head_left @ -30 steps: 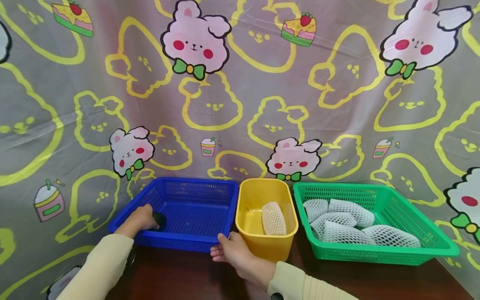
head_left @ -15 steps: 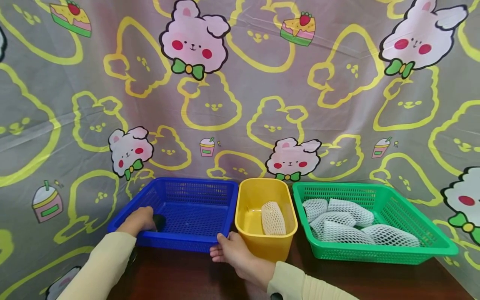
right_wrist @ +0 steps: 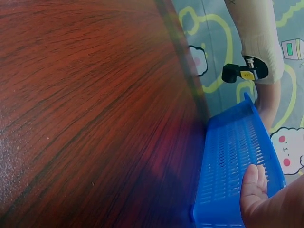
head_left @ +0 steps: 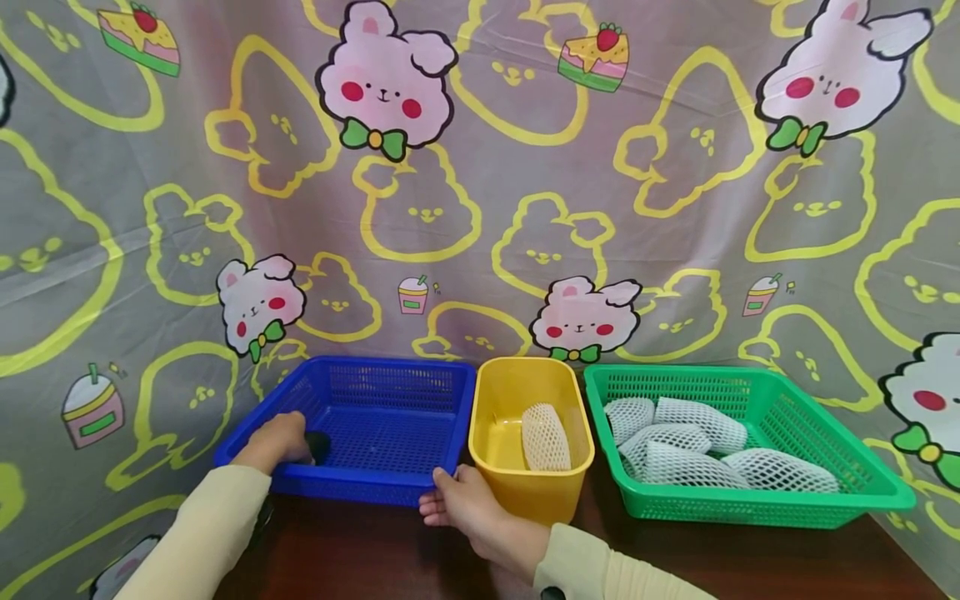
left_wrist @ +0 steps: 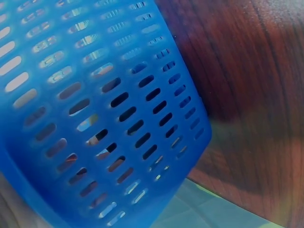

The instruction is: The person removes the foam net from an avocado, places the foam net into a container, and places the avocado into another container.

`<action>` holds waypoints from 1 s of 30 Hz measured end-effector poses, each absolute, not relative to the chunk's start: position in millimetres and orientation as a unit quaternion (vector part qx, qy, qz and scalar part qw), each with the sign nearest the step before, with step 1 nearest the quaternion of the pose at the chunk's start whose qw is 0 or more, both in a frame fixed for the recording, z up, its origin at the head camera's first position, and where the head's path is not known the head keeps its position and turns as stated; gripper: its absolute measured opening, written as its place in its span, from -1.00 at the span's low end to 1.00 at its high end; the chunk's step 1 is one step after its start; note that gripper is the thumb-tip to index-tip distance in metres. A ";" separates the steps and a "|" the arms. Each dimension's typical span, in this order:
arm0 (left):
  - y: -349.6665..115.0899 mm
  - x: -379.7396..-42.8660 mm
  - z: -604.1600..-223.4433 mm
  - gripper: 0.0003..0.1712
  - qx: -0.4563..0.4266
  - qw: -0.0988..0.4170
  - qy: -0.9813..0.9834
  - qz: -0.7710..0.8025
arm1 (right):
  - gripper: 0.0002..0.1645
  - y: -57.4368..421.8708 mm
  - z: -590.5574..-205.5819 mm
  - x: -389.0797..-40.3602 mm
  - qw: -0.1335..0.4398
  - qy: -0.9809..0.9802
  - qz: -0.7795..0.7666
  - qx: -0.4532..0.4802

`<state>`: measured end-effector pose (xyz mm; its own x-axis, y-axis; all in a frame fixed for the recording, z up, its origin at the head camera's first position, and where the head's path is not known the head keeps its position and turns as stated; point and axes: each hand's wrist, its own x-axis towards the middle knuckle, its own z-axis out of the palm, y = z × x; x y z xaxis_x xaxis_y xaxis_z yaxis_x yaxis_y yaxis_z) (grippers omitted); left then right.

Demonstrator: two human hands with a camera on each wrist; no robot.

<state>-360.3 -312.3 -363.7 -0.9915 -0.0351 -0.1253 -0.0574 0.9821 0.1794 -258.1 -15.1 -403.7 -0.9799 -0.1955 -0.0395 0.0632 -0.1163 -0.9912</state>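
Observation:
In the head view my left hand (head_left: 279,442) reaches over the left front rim of the blue basket (head_left: 375,483). It holds a dark green, rounded thing (head_left: 319,447), mostly covered by the fingers, low inside the basket. At the basket's front right corner, my right hand (head_left: 467,502) grips the edge, thumb up at the rim and fingers along the outer wall. The right wrist view shows these fingers (right_wrist: 255,178) against the basket's perforated side. Only the basket's slotted wall (left_wrist: 118,104) and the table fill the left wrist view; the left hand's grip is hidden there.
A yellow bin (head_left: 532,492) stands right beside the blue basket, with a cream foam net sleeve (head_left: 546,437) inside. Farther right, a green basket (head_left: 750,508) holds several white foam net sleeves (head_left: 693,467). A patterned curtain (head_left: 480,183) hangs close behind the containers on the dark wooden table (head_left: 360,550).

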 end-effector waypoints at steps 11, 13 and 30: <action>-312.8 -363.0 -365.6 -0.39 -0.039 0.043 0.994 0.096 | -0.82 -14.5 -404.0 -258.0 0.087 0.660 -0.744 -0.047; -313.0 -362.8 -365.1 -0.37 -0.038 0.040 0.994 0.098 | -0.82 -14.3 -403.9 -257.9 0.088 0.662 -0.743 -0.046; -312.2 -357.9 -361.5 -0.29 -0.039 0.020 0.994 0.101 | -0.81 -9.6 -404.2 -257.6 0.086 0.669 -0.736 -0.055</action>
<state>-357.9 -312.2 -361.5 -0.9962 -0.0739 -0.0470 -0.0818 0.9764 0.1998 -257.6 -9.6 -404.2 -0.9793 -0.1999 -0.0332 0.0521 -0.0904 -0.9945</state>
